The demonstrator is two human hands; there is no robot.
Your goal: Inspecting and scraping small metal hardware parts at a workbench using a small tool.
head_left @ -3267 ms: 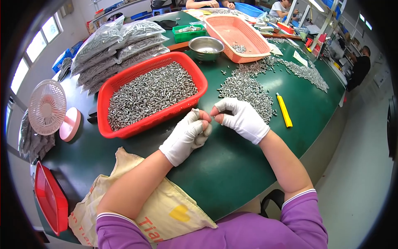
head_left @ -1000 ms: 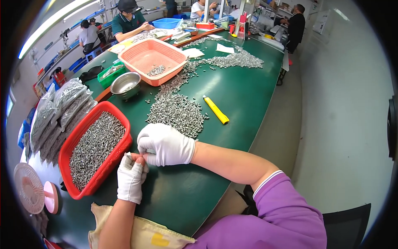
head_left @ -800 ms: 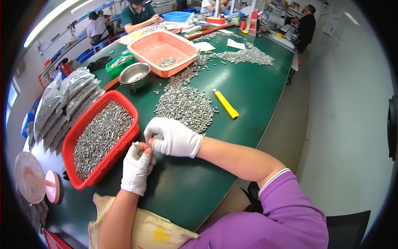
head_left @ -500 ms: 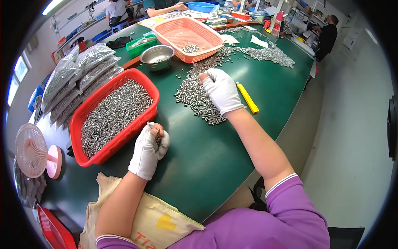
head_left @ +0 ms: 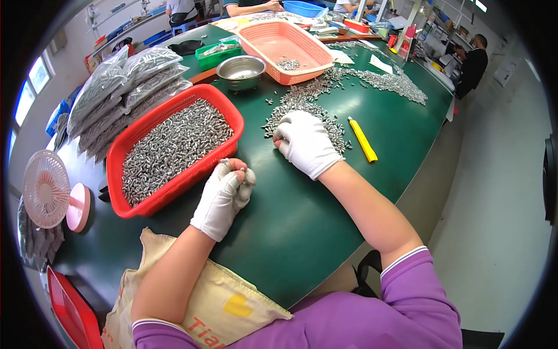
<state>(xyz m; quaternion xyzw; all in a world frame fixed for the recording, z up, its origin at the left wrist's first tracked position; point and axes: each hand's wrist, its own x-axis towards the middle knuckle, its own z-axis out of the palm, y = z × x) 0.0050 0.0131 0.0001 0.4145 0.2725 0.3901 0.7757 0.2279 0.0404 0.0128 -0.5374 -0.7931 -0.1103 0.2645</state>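
My left hand (head_left: 224, 195), in a white glove, is closed into a loose fist beside the near corner of a red basket (head_left: 229, 116) full of small grey metal parts; what it holds is hidden by the fingers. My right hand (head_left: 305, 142), also gloved, rests with curled fingers on the near edge of a loose pile of the same metal parts (head_left: 302, 110) spread on the green table (head_left: 302, 221). A yellow utility knife (head_left: 363, 139) lies just right of that hand.
A steel bowl (head_left: 241, 68), an orange basket (head_left: 282, 41) and a small green tray (head_left: 218, 53) stand behind the pile. Clear bags of parts (head_left: 125, 87) are stacked at left, near a pink desk fan (head_left: 49, 195). A cloth sack (head_left: 226, 296) lies under my left arm. Other people work at the far end.
My right hand left my left hand, reached out to the loose pile and now sits curled at its near edge. My left hand stayed closed by the red basket.
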